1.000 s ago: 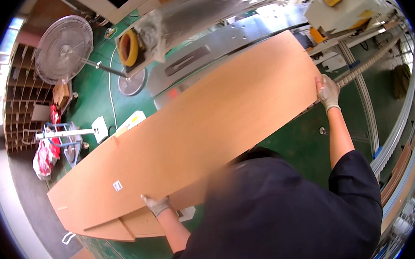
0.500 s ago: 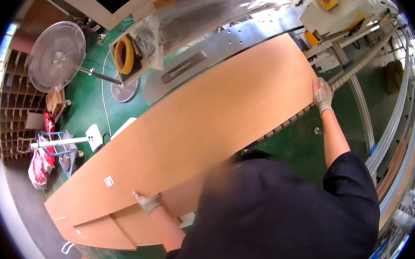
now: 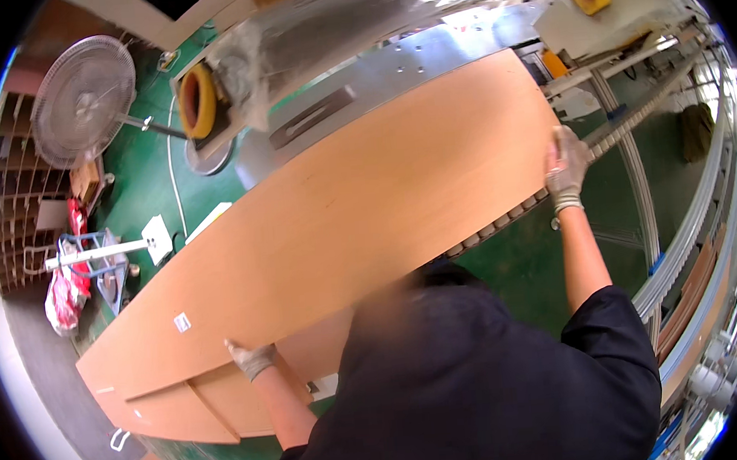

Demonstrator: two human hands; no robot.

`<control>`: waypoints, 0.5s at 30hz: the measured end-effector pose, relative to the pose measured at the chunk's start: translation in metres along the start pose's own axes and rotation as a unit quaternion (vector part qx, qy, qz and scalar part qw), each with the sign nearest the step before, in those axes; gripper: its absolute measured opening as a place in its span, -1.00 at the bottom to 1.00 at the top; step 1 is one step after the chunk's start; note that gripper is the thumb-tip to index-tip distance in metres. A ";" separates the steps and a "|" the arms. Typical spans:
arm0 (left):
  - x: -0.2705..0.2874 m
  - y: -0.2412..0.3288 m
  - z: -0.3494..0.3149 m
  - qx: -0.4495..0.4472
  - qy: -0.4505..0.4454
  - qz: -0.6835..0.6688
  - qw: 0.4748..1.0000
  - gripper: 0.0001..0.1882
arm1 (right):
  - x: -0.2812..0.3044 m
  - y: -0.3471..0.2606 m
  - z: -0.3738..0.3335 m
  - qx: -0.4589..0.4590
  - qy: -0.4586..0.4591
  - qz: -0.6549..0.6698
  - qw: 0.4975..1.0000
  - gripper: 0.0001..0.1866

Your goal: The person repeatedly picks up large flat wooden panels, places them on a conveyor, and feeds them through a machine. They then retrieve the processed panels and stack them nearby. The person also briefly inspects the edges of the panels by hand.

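Here left hand (image 3: 251,359) grip pinching long wooden panel (image 3: 334,232) near edge; right hand (image 3: 566,169) grip clasping far end.

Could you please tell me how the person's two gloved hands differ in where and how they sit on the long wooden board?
The left hand grips the near long edge of the wooden board, low in the picture; the right hand rests at its far end, beside the roller track. The left arm looks bent, the right arm stretched out. Both wear light work gloves and touch the same board.
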State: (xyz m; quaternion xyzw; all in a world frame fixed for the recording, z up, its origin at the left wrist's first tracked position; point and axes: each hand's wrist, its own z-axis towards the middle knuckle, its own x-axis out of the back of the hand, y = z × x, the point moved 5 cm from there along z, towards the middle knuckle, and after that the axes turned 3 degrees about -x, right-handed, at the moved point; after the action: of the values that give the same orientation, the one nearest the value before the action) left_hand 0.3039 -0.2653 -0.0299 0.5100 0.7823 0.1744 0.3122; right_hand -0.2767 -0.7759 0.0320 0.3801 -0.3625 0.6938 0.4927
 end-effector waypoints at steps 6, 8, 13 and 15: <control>0.009 0.005 0.000 -0.067 0.023 0.255 0.964 -0.41 | 0.019 -0.075 -0.022 0.027 -0.061 0.067 0.996 -0.38; 0.036 0.018 0.027 -0.132 -0.001 0.455 0.881 -0.42 | 0.017 -0.074 -0.019 0.006 -0.080 0.066 0.995 -0.34; 0.050 0.012 0.047 -0.094 0.030 0.322 0.942 -0.41 | 0.020 -0.065 -0.006 -0.027 -0.086 0.066 0.994 -0.39; 0.020 -0.008 0.020 -0.040 0.099 0.163 0.981 -0.39 | 0.022 -0.056 0.000 -0.032 -0.089 0.074 0.993 -0.41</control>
State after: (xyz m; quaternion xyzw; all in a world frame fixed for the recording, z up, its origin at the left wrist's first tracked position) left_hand 0.3057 -0.2511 -0.0557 0.5976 0.7083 0.3041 0.2207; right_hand -0.2280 -0.7527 0.0591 0.3964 -0.4538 0.6799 0.4180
